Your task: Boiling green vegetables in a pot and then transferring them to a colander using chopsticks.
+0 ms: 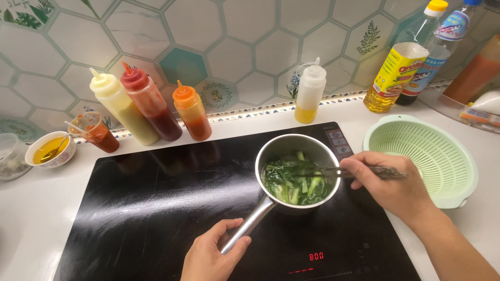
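Far left: a small white bowl of yellow oil with a spoon sits at the edge of the white worktop, out of the way.
Back row: a pale yellow squeeze bottle, a dark red squeeze bottle and an orange squeeze bottle stand close together behind the black glass hob.
Left hand: the left hand has its fingers wrapped round the end of the long handle, steadying the small steel saucepan of green vegetables on the hob.
Right hand: the right hand pinches thin metal chopsticks, tips down in the greens.
Right side: a pale green plastic colander waits just beside the hob; tall oil bottles stand behind it.
In the way: nothing between pan and colander.
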